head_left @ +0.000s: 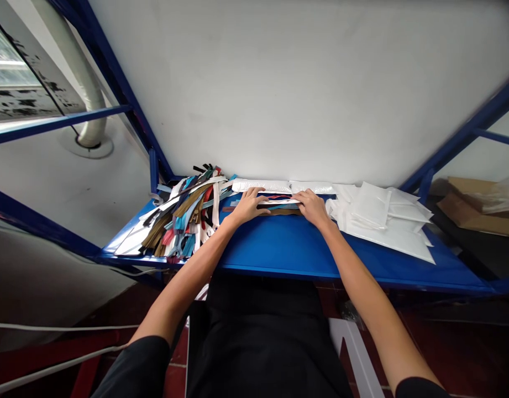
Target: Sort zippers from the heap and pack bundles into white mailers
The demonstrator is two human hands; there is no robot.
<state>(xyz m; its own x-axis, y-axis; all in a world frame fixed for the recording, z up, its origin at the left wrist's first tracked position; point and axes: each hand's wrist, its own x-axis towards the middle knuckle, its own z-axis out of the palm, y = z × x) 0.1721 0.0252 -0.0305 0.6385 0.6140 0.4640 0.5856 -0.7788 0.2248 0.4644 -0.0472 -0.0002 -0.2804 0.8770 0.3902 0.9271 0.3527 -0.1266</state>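
Observation:
Several coloured strips, which look like zippers (281, 211), lie crosswise on the blue table (279, 249). At their left end my left hand (250, 205) holds a white strip (279, 202), fingers bent over it. My right hand (312, 207) grips the same strip at its right end, thumb and fingers pressed together. Brown, light blue and red strips lie under and beside the white one. To the left is a big tangled heap of multicoloured strips (188, 215).
White padded envelopes (374, 207) are piled on the right of the table. Two rolled white packets (262, 186) lie along the back by the wall. Blue frame posts rise at both sides. An open cardboard box (478, 207) stands far right.

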